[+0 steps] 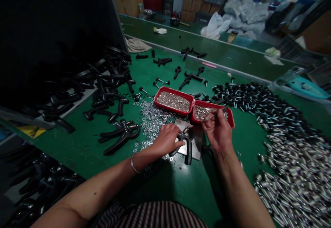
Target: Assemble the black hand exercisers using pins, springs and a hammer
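Note:
My left hand is closed on a black hand grip strengthener, which lies on a small metal plate with its handles pointing toward me. A coil spring shows at its top. My right hand is raised at the front of the right red tray, pinching a thin metal rod with a dark end. Small metal pins fill that tray. Left of my left hand, more grip strengtheners with springs lie on the green table.
Loose washers spread beside the left red tray, which holds tiny metal parts. Black-headed screws and coil springs are heaped at right. Black handles pile up at left. A raised ledge runs behind.

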Motion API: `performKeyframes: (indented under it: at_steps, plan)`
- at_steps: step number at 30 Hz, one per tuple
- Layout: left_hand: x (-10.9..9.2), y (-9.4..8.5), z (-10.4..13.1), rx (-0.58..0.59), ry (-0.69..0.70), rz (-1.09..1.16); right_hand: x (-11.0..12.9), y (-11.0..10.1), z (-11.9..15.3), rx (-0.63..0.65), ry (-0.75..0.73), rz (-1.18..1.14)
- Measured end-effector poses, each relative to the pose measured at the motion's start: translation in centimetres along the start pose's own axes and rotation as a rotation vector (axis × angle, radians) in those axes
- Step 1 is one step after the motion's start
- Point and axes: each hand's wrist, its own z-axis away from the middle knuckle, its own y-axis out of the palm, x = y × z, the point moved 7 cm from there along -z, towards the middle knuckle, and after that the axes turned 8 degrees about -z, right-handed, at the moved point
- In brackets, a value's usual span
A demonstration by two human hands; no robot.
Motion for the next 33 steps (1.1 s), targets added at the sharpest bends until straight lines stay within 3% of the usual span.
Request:
performKeyframes:
  at_steps: [2,7,9,12,15,17,20,22,24,27,30,33]
  plan:
    - [0.2,0.2,0.3,-0.009,-0.012,0.029,0.2,-2.7,0.3,-0.004,0.083,0.086]
    - [-0.1,-0.3,0.0,0.023,0.073,0.062,0.1,-12.6,3.8,-0.052,0.329,0.742]
    - [0.1,-1.8,-1.4,-0.014,0.145,0.044,0.8,-15.3,4.5,-0.038,0.340,0.961]
    - [2.3,-5.1,-5.3,-0.146,0.143,-0.084,0.9,-16.5,4.2,0.139,0.344,1.173]
    - [6.3,-7.6,-9.5,-0.207,0.003,-0.256,0.0,-16.5,3.5,0.289,0.356,1.293]
    - [8.4,-8.3,-11.4,-0.192,-0.064,-0.312,-0.6,-16.4,3.2,0.320,0.361,1.360]
    - [9.2,-8.1,-12.1,-0.182,-0.075,-0.319,-0.5,-15.8,3.4,0.305,0.341,1.348]
    - [7.9,-7.7,-10.8,-0.218,-0.045,-0.291,0.8,-14.8,3.7,0.224,0.294,1.226]
    - [5.2,-7.0,-8.4,-0.260,0.043,-0.187,2.5,-13.3,4.0,0.133,0.239,1.009]
    - [0.8,-4.6,-3.7,-0.191,0.197,0.025,3.6,-9.7,4.5,0.066,0.203,0.607]
    - [-1.0,-1.9,-0.1,-0.102,0.167,0.086,2.3,-6.0,5.2,0.021,0.183,0.340]
    - [-0.6,0.0,1.0,-0.047,0.088,0.101,-0.4,-3.3,6.2,-0.004,0.152,0.199]
